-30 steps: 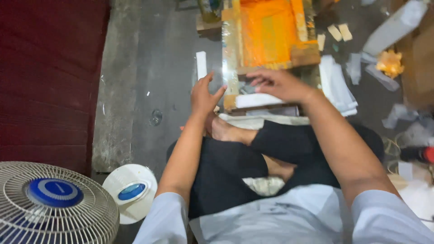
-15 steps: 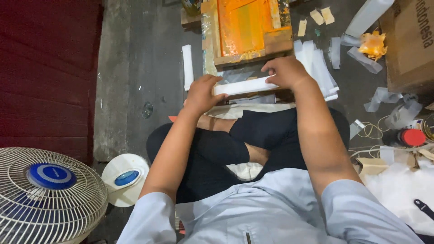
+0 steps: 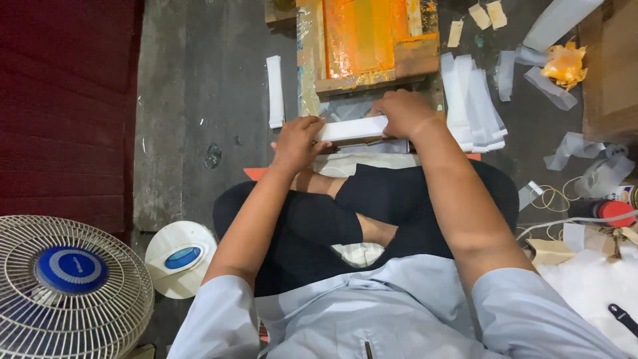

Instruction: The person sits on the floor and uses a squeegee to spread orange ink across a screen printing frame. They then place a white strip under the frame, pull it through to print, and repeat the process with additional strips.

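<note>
- Hands: both now clamp one long white strip [image 3: 352, 128], left hand [image 3: 297, 141] gripping its left end, right hand [image 3: 404, 113] pressed over its right end.
- Change: a second ago the hands were spread apart near the orange frame, left hand raised and open; half a second ago they had closed on the strip; now it sits level between them, just in front of the frame's near edge.
- Meaning: my read is that the strip is past pickup and being squared up or pressed down for the work at the frame; nothing shows it released.
- Position: strip lies horizontal, above the crossed legs, touching or just over the grey sheets beneath it; can't tell which.
- Count, orange printing frame [image 3: 369, 43]: one, wood-edged, orange-stained.
- Count, loose white strip on floor left of frame [image 3: 274, 91]: one, lying lengthwise.
- Count, fanned stack of white strips right of frame [image 3: 473, 100]: several overlapping, exact number unreadable.
- Count, small tan tags [image 3: 476, 18] at top: three visible.
- Count, fan [image 3: 70, 286]: one, blue hub, lower left; its white round base [image 3: 179, 258] just beside it.
- Count, crumpled orange rag [image 3: 563, 63]: one, upper right.
- Count, red-capped container [image 3: 615, 211]: one, right edge, amid cord and scraps.
</note>
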